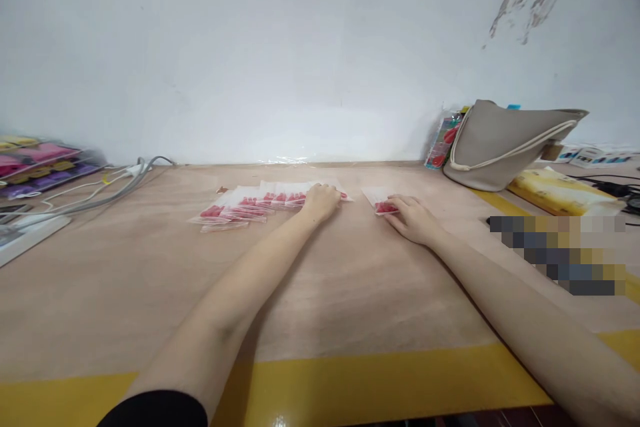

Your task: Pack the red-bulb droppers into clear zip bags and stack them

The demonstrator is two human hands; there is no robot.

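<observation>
Several small clear plastic bags [245, 203] with red pieces inside lie overlapping in a row on the wooden table [320, 293]. At the right end of that row, my left hand [323, 202] is closed, its bent fingers pressed over a bag whose edge shows past the knuckles. A single plastic bag [383, 205], also with red contents, lies a little apart to the right. My right hand [414, 219] grips its right side between thumb and fingers. The exact red pieces are too small to make out.
Clear-wrapped colourful packs [45, 163] and grey and white cables [135, 170] lie at the left. A grey bag with a cord [505, 143] stands at the back right beside a yellow soft pack [565, 193]. A blurred-out item [560, 253] lies nearer. The wall [320, 60] borders the table behind.
</observation>
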